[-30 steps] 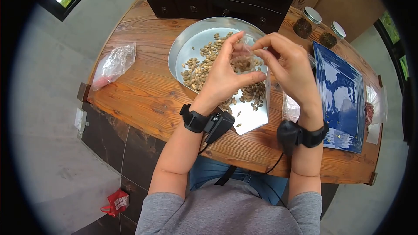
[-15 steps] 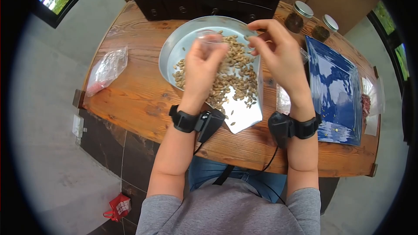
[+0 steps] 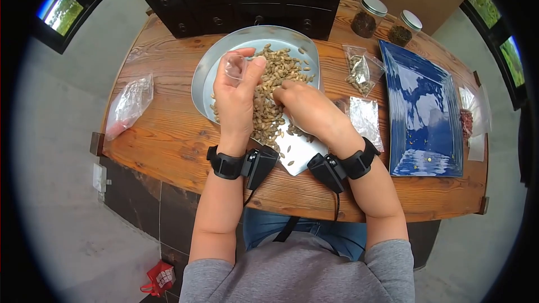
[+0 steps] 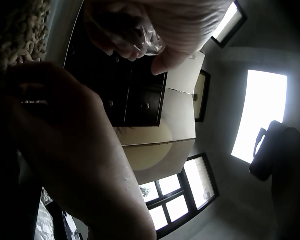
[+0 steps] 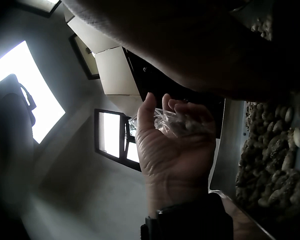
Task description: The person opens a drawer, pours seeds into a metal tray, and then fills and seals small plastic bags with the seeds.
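Note:
My left hand [image 3: 234, 101] holds a small clear plastic bag [image 3: 236, 68] between thumb and fingers, above the left part of a round metal pan [image 3: 202, 81] with a tapered spout. In the right wrist view the crinkled bag [image 5: 172, 122] stands up from the cupped palm. Dried oval brown pods [image 3: 281, 66] are heaped across the pan. Down at the heap, my right hand [image 3: 311, 109] has its fingers bent into the pods near the pan's right side. Its fingertips are hidden, so I cannot tell whether they pinch any pods.
Right of the pan lie a small bag of pods [image 3: 360, 73] and a shiny clear bag [image 3: 365, 118], then a blue rectangular tray [image 3: 418, 118]. Two lidded jars [image 3: 368, 18] stand behind. A clear bag with pink contents [image 3: 130, 104] lies left. A dark drawer cabinet [image 3: 236, 5] backs the table.
Both hands were together at the bag. Then they parted, the left carrying the bag leftward. The right hand has come down to the pods, and the bags right of the pan now show.

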Demonstrator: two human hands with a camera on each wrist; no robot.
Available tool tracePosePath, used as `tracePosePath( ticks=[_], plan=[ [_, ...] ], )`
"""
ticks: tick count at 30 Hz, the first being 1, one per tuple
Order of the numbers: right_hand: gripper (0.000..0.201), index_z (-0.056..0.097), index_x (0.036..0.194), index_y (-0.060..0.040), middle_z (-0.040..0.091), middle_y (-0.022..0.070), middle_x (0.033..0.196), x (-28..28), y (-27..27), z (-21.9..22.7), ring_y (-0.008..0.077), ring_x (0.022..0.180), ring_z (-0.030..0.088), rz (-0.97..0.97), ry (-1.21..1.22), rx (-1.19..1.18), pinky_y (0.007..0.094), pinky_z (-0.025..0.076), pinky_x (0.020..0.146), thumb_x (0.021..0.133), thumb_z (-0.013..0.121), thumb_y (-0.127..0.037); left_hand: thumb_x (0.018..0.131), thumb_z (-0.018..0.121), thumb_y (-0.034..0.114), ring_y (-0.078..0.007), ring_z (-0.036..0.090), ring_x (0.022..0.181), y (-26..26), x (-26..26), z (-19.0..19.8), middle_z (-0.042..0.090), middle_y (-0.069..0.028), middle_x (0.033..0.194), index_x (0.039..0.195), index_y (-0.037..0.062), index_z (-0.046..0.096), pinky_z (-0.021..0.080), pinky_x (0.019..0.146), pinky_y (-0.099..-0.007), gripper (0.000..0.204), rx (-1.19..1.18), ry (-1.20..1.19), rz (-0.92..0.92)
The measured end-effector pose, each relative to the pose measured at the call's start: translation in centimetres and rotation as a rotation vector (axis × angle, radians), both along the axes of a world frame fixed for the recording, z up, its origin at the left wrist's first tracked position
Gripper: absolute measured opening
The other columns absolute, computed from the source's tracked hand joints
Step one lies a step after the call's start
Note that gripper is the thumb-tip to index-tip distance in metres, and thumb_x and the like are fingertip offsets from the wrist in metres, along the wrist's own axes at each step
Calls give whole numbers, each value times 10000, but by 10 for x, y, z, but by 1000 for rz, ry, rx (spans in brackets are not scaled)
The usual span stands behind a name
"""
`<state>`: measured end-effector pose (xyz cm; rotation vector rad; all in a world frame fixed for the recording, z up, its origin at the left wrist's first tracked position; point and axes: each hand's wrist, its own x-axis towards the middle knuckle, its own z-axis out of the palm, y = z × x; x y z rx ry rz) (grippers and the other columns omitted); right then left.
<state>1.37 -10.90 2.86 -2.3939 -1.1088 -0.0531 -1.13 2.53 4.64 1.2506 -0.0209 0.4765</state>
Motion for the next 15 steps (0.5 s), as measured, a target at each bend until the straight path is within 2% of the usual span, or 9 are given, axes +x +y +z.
tracePosePath(
  ticks=[3,6,8,10,11,12,13,15],
  plan=[
    [96,568,802,2,561,148,812,5,2,-3,327,794,560,2,45,13,395,450,723,713,531,-6,788,633,83,-41,461,718,-3,-1,2,519,21,754,928,24,558,384,647,-175,170,12,-9,9],
    [96,574,796,9,577,161,809,12,-2,9,331,789,567,-1,106,52,388,452,715,708,546,-17,765,652,63,-54,480,753,2,2,-5,548,14,783,882,33,589,401,693,-189,135,104,9,50],
    [123,611,821,12,596,173,825,13,-7,23,336,786,584,-32,74,153,393,463,724,719,549,-19,757,656,62,-56,483,745,1,3,-7,565,7,804,859,30,594,405,700,-198,124,226,33,33],
    [125,612,837,11,599,156,808,16,-11,33,305,732,592,-82,43,273,358,473,685,726,578,-34,752,655,60,-59,492,726,0,3,-9,578,4,801,837,24,595,410,683,-198,110,261,-3,43],
    [125,612,837,11,599,156,808,16,-11,39,305,732,592,-74,45,274,358,473,685,726,578,-34,749,657,66,-61,499,717,-1,1,-6,581,4,784,825,26,596,415,668,-202,105,276,81,-36],
    [127,612,846,10,599,142,800,15,-13,45,281,712,592,-112,55,374,335,471,664,730,589,-38,745,658,71,-63,505,708,-2,-1,-5,583,3,768,813,28,597,419,652,-207,101,287,165,-117],
    [130,611,854,10,599,128,791,13,-15,50,258,693,592,-154,65,472,311,470,642,735,599,-41,738,666,90,-65,515,683,-5,-2,-5,585,8,740,799,29,599,424,622,-216,110,339,160,-124],
    [126,608,852,10,599,118,786,9,-17,60,243,687,590,-113,79,517,295,465,632,735,603,-37,736,671,98,-65,516,677,-6,-1,-6,588,7,741,797,26,599,425,622,-219,118,373,192,-156]
  ],
)
